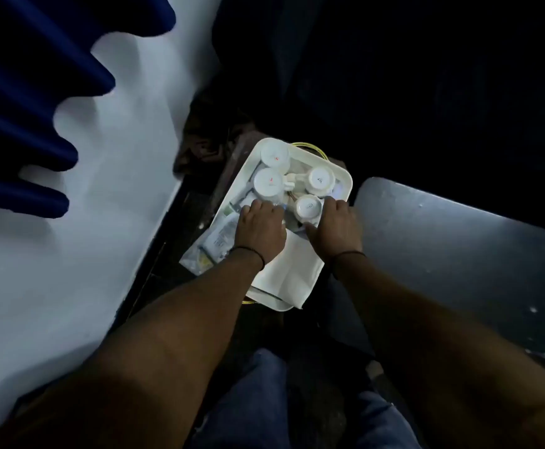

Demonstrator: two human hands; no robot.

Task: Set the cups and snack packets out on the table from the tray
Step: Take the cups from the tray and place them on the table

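Head view: white rectangular plastic tray (337, 176) sits on a dark stand, low and centre in frame. Four white ceramic cups stand upside down at the tray's far end: far-left cup (275, 154), mid-left cup (268, 183), right cup (320, 180), near cup (309, 207). Pale snack packets (221, 239) lie along the tray's left side, some spilling over its left rim. White folded napkin (292, 273) covers the tray's near end.

Left hand (260, 228) is palm down over the packets, just near of the mid-left cup, fingers curled under; cannot tell if it grips anything. Right hand (336, 226) sits at the near cup's right side, thumb reaching toward the cup's base; contact is unclear.

Grey tabletop (459, 241) lies right of the tray. White wall and blue curtain (21, 108) are to the tray's left.
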